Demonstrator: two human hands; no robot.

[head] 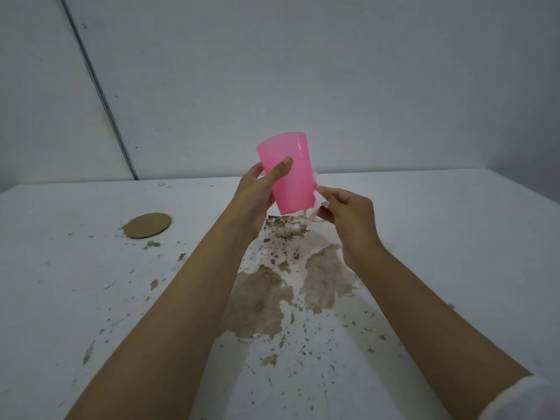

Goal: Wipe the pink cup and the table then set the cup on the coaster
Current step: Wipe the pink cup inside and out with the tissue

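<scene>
My left hand (257, 192) grips the pink cup (292, 177) in the air above the table, thumb across its near side, with the cup tilted. My right hand (348, 216) pinches a small white tissue (318, 204) against the cup's lower right side. The round brown coaster (148, 225) lies flat on the white table (91, 298) at the left, well apart from the cup.
Brown worn patches and specks (266, 295) cover the table's middle under my arms. A grey wall stands behind the table's far edge. The table's right edge runs down at the far right.
</scene>
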